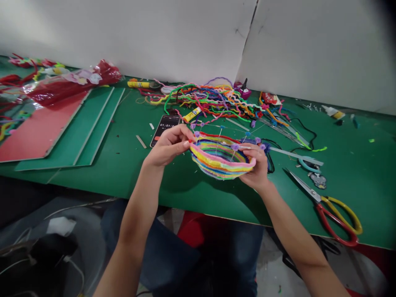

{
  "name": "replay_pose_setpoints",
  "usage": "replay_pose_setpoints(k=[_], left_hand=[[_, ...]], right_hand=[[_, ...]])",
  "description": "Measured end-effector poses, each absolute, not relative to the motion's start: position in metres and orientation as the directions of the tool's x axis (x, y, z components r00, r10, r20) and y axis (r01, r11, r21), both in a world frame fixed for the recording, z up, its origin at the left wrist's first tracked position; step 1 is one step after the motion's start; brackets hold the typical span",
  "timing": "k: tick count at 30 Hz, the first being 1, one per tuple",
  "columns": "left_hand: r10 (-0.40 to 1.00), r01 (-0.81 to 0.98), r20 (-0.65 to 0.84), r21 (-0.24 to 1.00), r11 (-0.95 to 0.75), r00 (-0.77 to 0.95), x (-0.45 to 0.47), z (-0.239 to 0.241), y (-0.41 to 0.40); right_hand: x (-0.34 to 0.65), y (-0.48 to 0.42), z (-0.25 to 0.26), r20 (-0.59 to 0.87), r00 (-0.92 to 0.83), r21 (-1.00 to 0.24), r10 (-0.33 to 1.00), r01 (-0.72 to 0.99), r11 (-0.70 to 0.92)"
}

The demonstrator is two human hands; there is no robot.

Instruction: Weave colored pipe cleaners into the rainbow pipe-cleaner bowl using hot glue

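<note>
Between my hands, above the front half of the green table, is a bowl-shaped basket [221,165] made of coiled pipe cleaners in pink, yellow, blue and other stripes. My left hand [173,144] pinches its left rim, with a small red bit at the fingertips. The fingers of my right hand [255,165] wrap round the right end of the rim. Thin wires rise from the basket, and purple and blue fuzzy knots [235,147] sit along them. A phone [163,130] showing a timer lies just behind my left hand.
A tangle of colourful pipe cleaners [213,99] spreads along the back, with a yellow glue stick [192,114] before it. Open scissors [321,202] lie at the right front edge. Green and red boards [89,128] and a red plastic wrapper [71,84] occupy the left.
</note>
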State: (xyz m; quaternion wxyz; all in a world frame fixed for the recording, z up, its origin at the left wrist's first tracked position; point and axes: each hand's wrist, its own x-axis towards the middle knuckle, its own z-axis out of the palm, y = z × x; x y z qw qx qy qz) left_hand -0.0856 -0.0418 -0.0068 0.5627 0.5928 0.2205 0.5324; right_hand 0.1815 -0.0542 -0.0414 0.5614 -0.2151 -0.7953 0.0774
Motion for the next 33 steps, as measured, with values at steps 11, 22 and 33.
replay_pose_setpoints(k=[11, 22, 33], left_hand=[[0.882, -0.372, 0.337, 0.905, -0.206, 0.33, -0.088, -0.006, -0.04], [0.858, -0.334, 0.349, 0.915, -0.226, 0.377, -0.091, -0.003, -0.04], [0.746, -0.116, 0.653, 0.737, -0.665, -0.129, -0.071, -0.015, -0.031]], right_hand=[[0.185, -0.053, -0.044, 0.836, -0.333, -0.355, 0.437, 0.28, 0.892], [0.182, -0.055, -0.044, 0.838, -0.309, -0.377, 0.45, 0.268, 0.887], [0.165, -0.061, -0.054, 0.729, -0.089, -0.629, 0.679, 0.304, 0.716]])
